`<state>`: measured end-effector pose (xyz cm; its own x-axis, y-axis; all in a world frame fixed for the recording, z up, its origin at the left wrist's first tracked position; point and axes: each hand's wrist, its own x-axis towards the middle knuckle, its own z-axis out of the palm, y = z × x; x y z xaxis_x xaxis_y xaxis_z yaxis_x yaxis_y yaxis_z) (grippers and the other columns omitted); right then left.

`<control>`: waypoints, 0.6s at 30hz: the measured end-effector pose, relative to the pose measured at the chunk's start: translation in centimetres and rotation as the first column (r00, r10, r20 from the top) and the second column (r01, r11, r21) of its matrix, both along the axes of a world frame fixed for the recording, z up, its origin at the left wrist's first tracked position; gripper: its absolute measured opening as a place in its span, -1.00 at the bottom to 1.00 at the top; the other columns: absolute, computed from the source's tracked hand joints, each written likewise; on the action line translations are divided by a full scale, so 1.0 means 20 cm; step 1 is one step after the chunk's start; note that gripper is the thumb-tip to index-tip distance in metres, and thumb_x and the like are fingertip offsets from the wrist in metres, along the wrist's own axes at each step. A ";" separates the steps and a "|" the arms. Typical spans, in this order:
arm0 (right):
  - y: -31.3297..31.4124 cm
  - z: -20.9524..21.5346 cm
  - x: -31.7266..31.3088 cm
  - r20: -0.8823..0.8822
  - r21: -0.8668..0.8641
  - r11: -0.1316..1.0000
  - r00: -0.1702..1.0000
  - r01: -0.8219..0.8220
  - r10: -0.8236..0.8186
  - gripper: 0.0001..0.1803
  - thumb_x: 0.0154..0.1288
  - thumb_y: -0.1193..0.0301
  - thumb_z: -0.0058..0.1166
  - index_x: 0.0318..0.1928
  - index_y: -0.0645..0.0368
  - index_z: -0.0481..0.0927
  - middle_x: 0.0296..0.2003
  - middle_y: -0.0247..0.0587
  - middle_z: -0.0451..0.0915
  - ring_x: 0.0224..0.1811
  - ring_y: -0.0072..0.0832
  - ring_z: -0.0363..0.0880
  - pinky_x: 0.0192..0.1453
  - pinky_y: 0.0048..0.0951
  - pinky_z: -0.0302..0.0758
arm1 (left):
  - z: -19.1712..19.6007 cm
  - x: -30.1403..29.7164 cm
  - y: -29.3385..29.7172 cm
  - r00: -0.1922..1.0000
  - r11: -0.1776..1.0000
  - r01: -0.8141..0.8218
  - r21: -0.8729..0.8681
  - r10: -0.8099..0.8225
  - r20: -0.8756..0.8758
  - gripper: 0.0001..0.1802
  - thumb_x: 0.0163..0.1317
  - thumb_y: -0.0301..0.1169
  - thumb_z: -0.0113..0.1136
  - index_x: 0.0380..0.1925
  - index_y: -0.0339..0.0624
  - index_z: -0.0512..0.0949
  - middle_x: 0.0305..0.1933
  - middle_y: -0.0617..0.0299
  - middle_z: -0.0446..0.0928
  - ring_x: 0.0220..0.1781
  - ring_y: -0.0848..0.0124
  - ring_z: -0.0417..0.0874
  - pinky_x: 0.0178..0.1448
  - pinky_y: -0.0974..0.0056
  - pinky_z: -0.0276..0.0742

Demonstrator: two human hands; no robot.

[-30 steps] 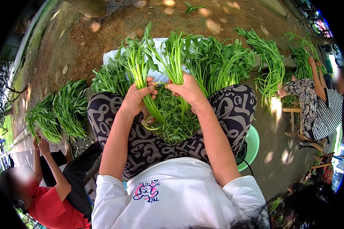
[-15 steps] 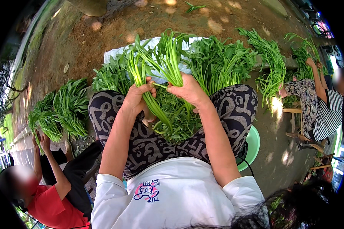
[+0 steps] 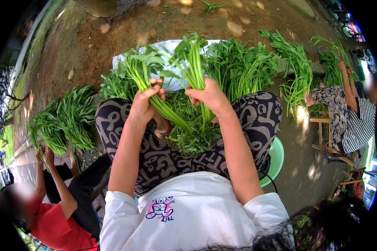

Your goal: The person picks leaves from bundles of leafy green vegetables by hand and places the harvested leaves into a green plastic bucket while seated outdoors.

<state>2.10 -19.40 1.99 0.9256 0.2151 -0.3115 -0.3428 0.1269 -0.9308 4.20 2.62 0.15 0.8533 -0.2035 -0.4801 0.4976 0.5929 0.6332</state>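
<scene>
My left hand [image 3: 144,102] grips a bunch of long green leafy stalks [image 3: 143,71], held over my lap. My right hand [image 3: 209,96] grips a second bunch of the same green stalks [image 3: 192,56] just to the right. The two bunches stand up side by side, stems pointing down toward my knees. Loose green trimmings [image 3: 188,134] lie between my knees, which are covered by patterned black and grey trousers [image 3: 163,154].
A big pile of greens [image 3: 243,69] lies on a white sheet [image 3: 171,83] on the dirt ground ahead. A person in red [image 3: 50,209] at lower left handles another heap of greens [image 3: 60,121]. Another person [image 3: 347,113] sits at right on a wooden stool. A green stool [image 3: 274,159] is under me.
Both hands have separated slightly and lifted the stalks, now split into two distinct bunches held upright rather than one cluster.
</scene>
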 end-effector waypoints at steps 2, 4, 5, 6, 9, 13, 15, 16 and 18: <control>0.00 0.02 0.00 0.015 0.025 0.997 0.998 0.068 -0.068 -0.78 0.13 0.47 0.23 -0.25 0.23 0.48 -0.47 -0.33 0.54 -0.53 -0.59 0.55 -0.47 -0.60 0.44 | -0.03 0.00 0.02 0.999 0.999 0.039 -0.030 -0.038 0.028 -0.81 0.17 -0.54 0.24 -0.22 -0.10 0.48 -0.18 0.25 0.55 -0.30 0.44 0.57 -0.21 0.29 0.57; 0.00 0.02 0.00 0.021 0.062 0.995 0.997 0.078 -0.079 -0.75 0.14 0.45 0.23 -0.21 0.23 0.47 -0.43 -0.31 0.55 -0.50 -0.56 0.59 -0.47 -0.60 0.44 | -0.05 0.00 0.02 0.995 0.996 0.091 -0.011 -0.091 0.028 -0.81 0.18 -0.52 0.25 -0.23 -0.09 0.48 -0.15 0.27 0.56 -0.29 0.46 0.57 -0.19 0.30 0.59; 0.01 0.03 0.00 0.019 0.071 0.994 0.996 0.082 -0.083 -0.76 0.15 0.45 0.23 -0.22 0.22 0.47 -0.42 -0.31 0.55 -0.50 -0.56 0.58 -0.46 -0.59 0.44 | -0.04 0.00 0.01 0.991 0.992 0.127 0.007 -0.128 0.039 -0.81 0.18 -0.52 0.26 -0.24 -0.08 0.48 -0.16 0.27 0.56 -0.29 0.45 0.58 -0.19 0.29 0.59; 0.01 0.03 0.00 0.016 0.079 0.993 0.996 0.086 -0.087 -0.76 0.15 0.44 0.22 -0.22 0.22 0.47 -0.41 -0.31 0.55 -0.50 -0.56 0.58 -0.46 -0.59 0.44 | -0.03 -0.01 -0.01 0.985 0.986 0.163 0.026 -0.164 0.050 -0.82 0.18 -0.51 0.27 -0.25 -0.08 0.48 -0.17 0.27 0.57 -0.29 0.45 0.58 -0.20 0.29 0.59; 0.04 0.03 0.00 0.009 0.049 0.994 0.995 0.099 -0.099 -0.77 0.16 0.43 0.21 -0.21 0.21 0.48 -0.39 -0.32 0.56 -0.47 -0.58 0.56 -0.44 -0.58 0.43 | -0.01 -0.03 -0.06 0.971 0.967 0.239 0.088 -0.239 -0.007 -0.83 0.18 -0.50 0.28 -0.28 -0.08 0.49 -0.22 0.27 0.58 -0.30 0.43 0.58 -0.21 0.28 0.58; 0.08 0.03 -0.01 0.028 0.040 0.996 0.997 0.075 -0.076 -0.75 0.15 0.46 0.19 -0.16 0.22 0.49 -0.39 -0.33 0.56 -0.50 -0.61 0.53 -0.53 -0.60 0.39 | 0.00 -0.03 -0.09 0.953 0.948 0.302 0.101 -0.298 -0.060 -0.84 0.15 -0.46 0.32 -0.33 -0.07 0.51 -0.26 0.28 0.59 -0.30 0.43 0.58 -0.21 0.30 0.55; 0.09 0.00 -0.01 0.028 0.028 0.999 0.999 0.020 -0.021 -0.76 0.14 0.47 0.17 -0.16 0.23 0.51 -0.40 -0.34 0.57 -0.52 -0.62 0.52 -0.54 -0.60 0.38 | 0.01 -0.04 -0.11 0.973 0.965 0.231 0.121 -0.225 -0.057 -0.84 0.15 -0.46 0.33 -0.33 -0.07 0.51 -0.27 0.28 0.59 -0.30 0.42 0.58 -0.22 0.30 0.53; 0.09 -0.01 -0.01 0.028 0.021 1.000 1.000 -0.007 0.007 -0.76 0.14 0.48 0.16 -0.15 0.23 0.52 -0.40 -0.34 0.58 -0.53 -0.63 0.52 -0.54 -0.60 0.38 | 0.01 -0.03 -0.11 0.973 0.967 0.231 0.108 -0.227 -0.046 -0.84 0.15 -0.46 0.33 -0.33 -0.08 0.51 -0.27 0.27 0.59 -0.30 0.41 0.58 -0.21 0.30 0.54; 0.10 -0.02 -0.01 0.022 -0.031 0.999 0.999 -0.022 0.023 -0.75 0.13 0.50 0.15 -0.14 0.24 0.54 -0.43 -0.35 0.58 -0.56 -0.64 0.50 -0.56 -0.60 0.37 | -0.01 -0.02 -0.10 0.973 0.969 0.233 0.081 -0.232 -0.023 -0.83 0.15 -0.47 0.32 -0.32 -0.09 0.50 -0.27 0.27 0.58 -0.29 0.40 0.57 -0.21 0.29 0.54</control>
<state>1.95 -17.33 1.59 0.9275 0.2265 -0.2975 -0.3241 0.0904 -0.9417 3.72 0.71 0.04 0.7806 -0.3546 -0.5147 0.6244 0.4060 0.6673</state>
